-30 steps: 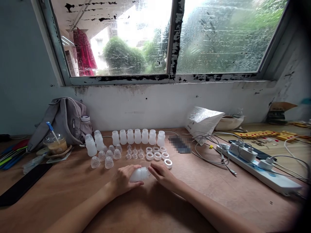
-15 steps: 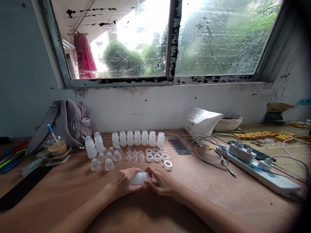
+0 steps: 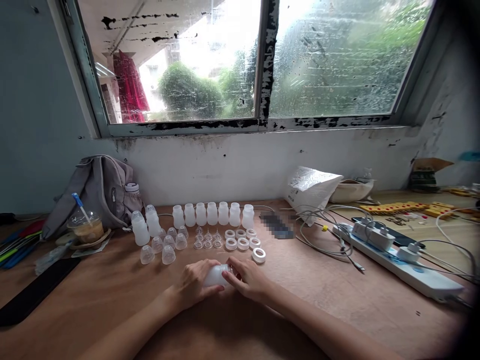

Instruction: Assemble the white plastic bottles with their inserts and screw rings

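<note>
A frosted white baby bottle [image 3: 215,276] lies tipped on its side between my hands, its neck toward the right. My left hand [image 3: 197,281] is closed around its base and body. At the neck, my right hand [image 3: 247,279] pinches a clear teat at the bottle's mouth, mostly hidden by the fingers. Beyond my hands several white screw rings [image 3: 243,244] and several clear teats [image 3: 207,244] lie in rows. To their left stand several clear bottle caps [image 3: 168,254]. A line of uncapped bottles [image 3: 212,214] runs behind, with two capped bottles [image 3: 140,229] at its left.
On the left are a grey backpack [image 3: 99,187], an iced drink cup [image 3: 88,227] and a black slab [image 3: 39,290]. A white power strip [image 3: 412,272], grey cables [image 3: 318,245] and a white bag [image 3: 313,190] occupy the right. A window rises behind the wooden table [image 3: 330,310].
My right fingers have shifted around the bottle's neck, the thumb moving up over it. The bottle has moved slightly right; the rows of parts look the same.
</note>
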`<state>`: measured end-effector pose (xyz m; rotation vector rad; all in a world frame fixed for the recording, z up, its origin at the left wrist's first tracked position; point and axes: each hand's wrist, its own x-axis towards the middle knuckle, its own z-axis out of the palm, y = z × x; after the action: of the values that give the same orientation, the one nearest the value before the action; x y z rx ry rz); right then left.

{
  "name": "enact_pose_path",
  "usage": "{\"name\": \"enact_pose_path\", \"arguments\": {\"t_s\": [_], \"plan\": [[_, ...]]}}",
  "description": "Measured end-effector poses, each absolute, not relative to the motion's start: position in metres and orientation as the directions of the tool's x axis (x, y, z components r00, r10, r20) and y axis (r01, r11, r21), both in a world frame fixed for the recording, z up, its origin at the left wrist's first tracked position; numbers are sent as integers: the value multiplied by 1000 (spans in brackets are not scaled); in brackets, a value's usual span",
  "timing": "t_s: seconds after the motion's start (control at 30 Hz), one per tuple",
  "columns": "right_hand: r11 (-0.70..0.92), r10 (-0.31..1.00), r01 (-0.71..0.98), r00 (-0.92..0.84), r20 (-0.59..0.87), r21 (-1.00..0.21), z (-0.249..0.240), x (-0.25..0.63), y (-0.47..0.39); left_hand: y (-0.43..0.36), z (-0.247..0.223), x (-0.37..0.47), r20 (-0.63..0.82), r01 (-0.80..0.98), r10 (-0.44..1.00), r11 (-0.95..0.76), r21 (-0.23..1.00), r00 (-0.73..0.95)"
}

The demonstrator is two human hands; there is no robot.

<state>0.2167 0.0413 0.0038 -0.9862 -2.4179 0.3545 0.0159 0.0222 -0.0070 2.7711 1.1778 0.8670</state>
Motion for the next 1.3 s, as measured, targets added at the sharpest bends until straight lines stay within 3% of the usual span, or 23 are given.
{"name": "enact_pose_path", "arguments": {"t_s": [0.1, 0.2, 0.4, 0.53, 0.67, 0.83, 0.93, 1.17, 1.3], "plan": [[680, 713, 430, -577, 399, -594, 0, 219, 48, 21, -5, 15, 482, 668, 704, -689, 282, 522], [670, 693, 296, -579, 431, -681, -3, 221, 54, 22, -7, 12, 486, 670, 782, -603, 434, 389], [747, 633, 328, -616, 469, -578, -6, 219, 51, 29, -18, 8, 339, 561, 929, -363, 744, 150], [760, 610, 318, -649, 454, -567, -9, 216, 46, 30, -25, 10, 222, 503, 961, -276, 819, 165], [721, 671, 381, -595, 443, -579, -17, 213, 47, 30, -33, 11, 239, 635, 941, -338, 695, 239], [672, 731, 391, -490, 475, -629, -14, 214, 50, 36, -20, 4, 479, 803, 808, -517, 297, 343], [618, 783, 400, -388, 486, -677, -5, 216, 51, 43, -3, -9, 594, 850, 723, -513, 120, 353], [469, 878, 347, -284, 386, -812, 4, 221, 58, 62, 9, -57, 573, 984, 810, -173, 34, 123], [417, 902, 314, -259, 345, -853, 0, 222, 62, 67, 2, -63, 505, 978, 863, -134, 161, 35]]}}
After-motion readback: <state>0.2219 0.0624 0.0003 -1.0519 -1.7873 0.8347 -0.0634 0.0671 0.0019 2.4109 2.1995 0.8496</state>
